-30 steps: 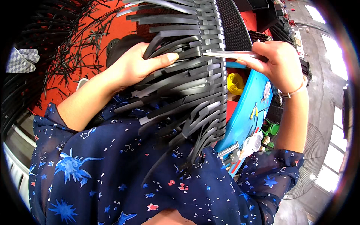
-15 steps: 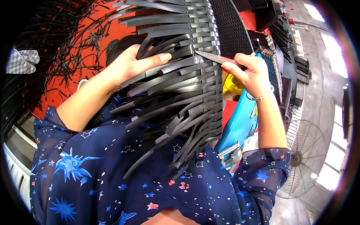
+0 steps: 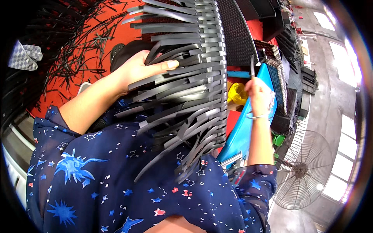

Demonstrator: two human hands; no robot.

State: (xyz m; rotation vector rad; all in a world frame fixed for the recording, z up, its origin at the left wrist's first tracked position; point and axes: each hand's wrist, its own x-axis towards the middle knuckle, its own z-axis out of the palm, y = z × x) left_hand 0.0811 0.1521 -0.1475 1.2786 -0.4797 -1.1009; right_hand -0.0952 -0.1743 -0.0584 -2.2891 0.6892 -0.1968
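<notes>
A woven band (image 3: 213, 81) of flat black plastic strips lies across my lap, with many loose strip ends (image 3: 169, 37) fanning out to the left. My left hand (image 3: 140, 73) grips some of these strips, its thumb on top and its fingers hidden beneath. Right of the band, my right hand (image 3: 258, 95) is closed around a slim pointed metal blade (image 3: 252, 66), whose tip points up and away from the weave. That hand is slightly blurred, and the tool's handle is hidden in the fist.
A blue panel (image 3: 248, 120) stands close under my right hand, with a yellow bag (image 3: 237, 94) beside it. Cut black strips (image 3: 99, 48) litter the red floor covering (image 3: 58, 95) at left. A large wire fan (image 3: 301, 171) stands at right.
My right hand has drawn the blade away from the weave, to the right and lower, turning its tip upward. My left hand still holds the strips in nearly the same place.
</notes>
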